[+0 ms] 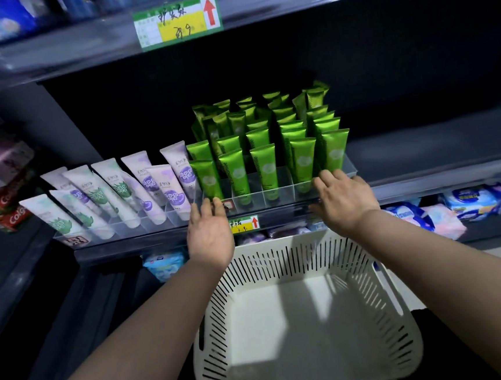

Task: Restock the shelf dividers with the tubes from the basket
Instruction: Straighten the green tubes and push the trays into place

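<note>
Tubes [267, 170] stand in dividers [285, 192] just beyond left hand [209, 233] and right hand [344, 199], both flat-fingered, empty.

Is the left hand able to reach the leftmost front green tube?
Likely yes: the left hand, open, is at the front of the clear divider below the leftmost front green tube, nothing between.

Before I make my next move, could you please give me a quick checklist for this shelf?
1. White basket empty: ok, no tubes inside.
2. Green tubes standing in clear divider tray: ok.
3. Left hand free: ok, holds nothing.
4. Right hand free: ok, holds nothing.
5. White tubes upright: not ok, they lean.
6. Rear green rows full: cannot tell, too dark.
</note>
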Tool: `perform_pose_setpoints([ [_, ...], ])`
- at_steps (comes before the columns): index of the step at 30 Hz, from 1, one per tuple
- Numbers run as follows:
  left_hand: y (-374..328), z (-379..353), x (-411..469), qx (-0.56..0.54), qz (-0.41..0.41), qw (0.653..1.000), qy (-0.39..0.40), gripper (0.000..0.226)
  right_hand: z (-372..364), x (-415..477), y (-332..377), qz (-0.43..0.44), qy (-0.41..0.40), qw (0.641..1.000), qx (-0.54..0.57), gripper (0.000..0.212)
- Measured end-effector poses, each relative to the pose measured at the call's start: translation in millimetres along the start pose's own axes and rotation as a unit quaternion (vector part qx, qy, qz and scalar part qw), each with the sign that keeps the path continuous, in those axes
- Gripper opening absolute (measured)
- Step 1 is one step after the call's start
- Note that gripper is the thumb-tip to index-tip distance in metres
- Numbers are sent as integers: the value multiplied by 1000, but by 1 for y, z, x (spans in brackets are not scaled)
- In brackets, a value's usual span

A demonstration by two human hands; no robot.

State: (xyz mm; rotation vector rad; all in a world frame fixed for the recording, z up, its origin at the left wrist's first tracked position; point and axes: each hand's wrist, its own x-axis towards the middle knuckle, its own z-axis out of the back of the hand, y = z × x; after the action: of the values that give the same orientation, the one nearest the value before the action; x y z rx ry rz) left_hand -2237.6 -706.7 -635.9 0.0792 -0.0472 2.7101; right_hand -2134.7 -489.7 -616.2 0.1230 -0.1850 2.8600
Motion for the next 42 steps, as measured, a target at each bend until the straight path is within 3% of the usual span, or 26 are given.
perform_pose_setpoints([
  [14,-23,2,-3,-15,-6,1000,-6,68,-3,1,-17,-8,0,1000,-15,45],
  [42,-85,4,3,-49,-28,998,20,83,-7,-11,-73,-63,-8,998,15,52],
])
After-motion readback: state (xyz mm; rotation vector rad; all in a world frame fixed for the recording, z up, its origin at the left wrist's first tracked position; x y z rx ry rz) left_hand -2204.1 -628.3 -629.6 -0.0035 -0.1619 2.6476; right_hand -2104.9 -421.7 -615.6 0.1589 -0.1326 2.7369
